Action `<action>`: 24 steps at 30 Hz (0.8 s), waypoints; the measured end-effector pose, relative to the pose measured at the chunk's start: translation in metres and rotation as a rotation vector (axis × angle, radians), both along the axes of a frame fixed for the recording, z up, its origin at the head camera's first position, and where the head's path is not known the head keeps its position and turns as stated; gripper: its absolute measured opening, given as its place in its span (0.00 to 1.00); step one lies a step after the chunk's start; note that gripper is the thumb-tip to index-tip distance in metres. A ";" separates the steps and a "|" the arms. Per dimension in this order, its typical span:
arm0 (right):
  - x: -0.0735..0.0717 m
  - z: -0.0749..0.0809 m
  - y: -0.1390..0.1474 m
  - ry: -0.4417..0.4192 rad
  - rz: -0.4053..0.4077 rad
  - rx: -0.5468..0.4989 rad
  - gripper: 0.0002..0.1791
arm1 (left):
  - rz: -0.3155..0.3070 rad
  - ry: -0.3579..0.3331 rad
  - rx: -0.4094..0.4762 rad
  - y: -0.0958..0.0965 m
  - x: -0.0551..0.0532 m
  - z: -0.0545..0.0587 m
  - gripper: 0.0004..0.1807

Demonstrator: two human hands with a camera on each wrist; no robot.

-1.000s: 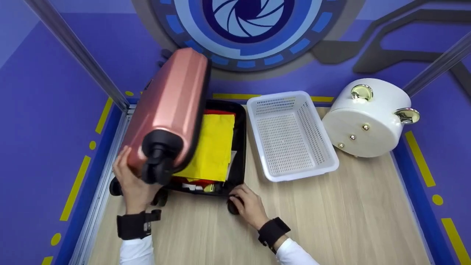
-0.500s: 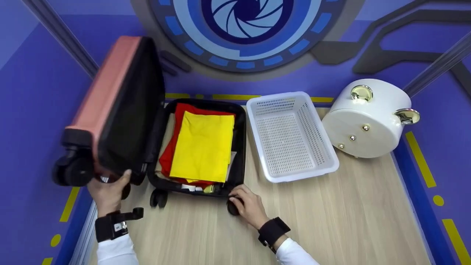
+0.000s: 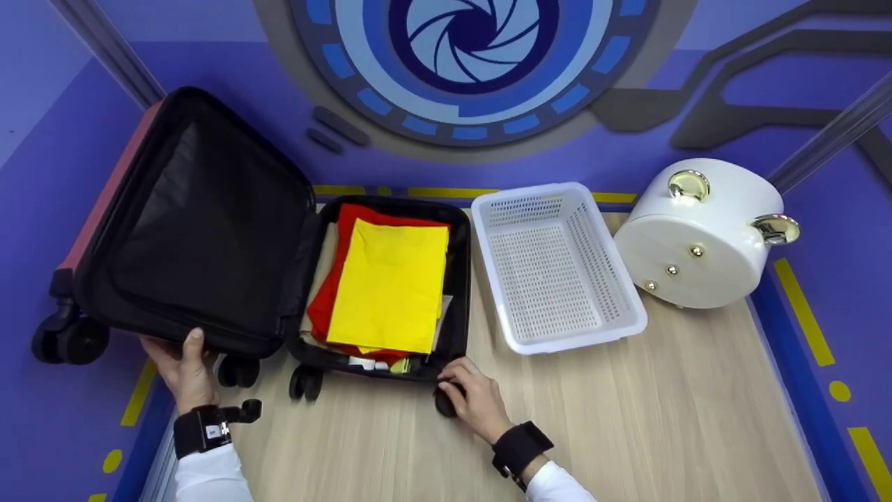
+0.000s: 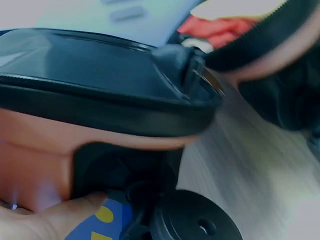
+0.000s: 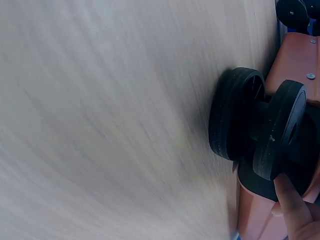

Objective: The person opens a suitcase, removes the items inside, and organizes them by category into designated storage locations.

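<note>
Left hand under the lid, right hand at the base of an open suitcase

The left hand's thumb lies on the lid's near end beside a wheel; its fingers are hidden beneath the shell, so their closure cannot be told. The right hand curls thumb and fingers about the base's near right corner, at the corner wheel.

The suitcase sits left of centre on the bench, lid tilted up leftward. Its pink shell looks stiff, smooth and likely slippery; the lid should be fairly light, best held by its rim or wheel housing. The wheels may roll or swivel.

Yellow cloth and red cloth inside look soft. The left wall limits the lid's swing. A white basket stands just right of the base, with a white pot-like vessel beyond, tipped over.
</note>
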State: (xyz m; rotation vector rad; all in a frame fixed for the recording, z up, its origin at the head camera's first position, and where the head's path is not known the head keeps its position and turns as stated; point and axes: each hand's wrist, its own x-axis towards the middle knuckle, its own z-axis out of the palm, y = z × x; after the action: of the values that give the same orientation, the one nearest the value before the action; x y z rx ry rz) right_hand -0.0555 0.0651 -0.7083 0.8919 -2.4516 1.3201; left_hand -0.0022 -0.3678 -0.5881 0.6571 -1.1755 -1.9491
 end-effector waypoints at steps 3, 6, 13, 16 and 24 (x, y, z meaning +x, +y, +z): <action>0.003 -0.002 0.000 0.002 -0.003 -0.001 0.09 | -0.029 -0.052 0.023 -0.002 0.003 -0.003 0.54; 0.005 -0.003 -0.001 0.008 -0.003 -0.001 0.09 | -0.061 -0.091 0.084 -0.007 0.009 -0.005 0.51; 0.008 -0.003 0.002 0.050 -0.020 0.004 0.10 | -0.093 -0.140 0.135 -0.007 0.019 -0.011 0.44; 0.007 -0.003 0.002 0.038 -0.029 -0.003 0.10 | -0.098 -0.084 0.111 -0.002 0.014 -0.012 0.44; 0.005 0.002 0.006 -0.073 0.021 -0.004 0.11 | 0.065 -0.257 -0.110 0.015 0.003 -0.015 0.45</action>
State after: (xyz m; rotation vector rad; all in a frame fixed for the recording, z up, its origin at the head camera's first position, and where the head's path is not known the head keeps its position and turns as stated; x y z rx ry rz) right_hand -0.0503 0.0708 -0.7064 0.8856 -2.4995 1.3874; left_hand 0.0006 -0.3525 -0.6031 0.8953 -1.3878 -1.7692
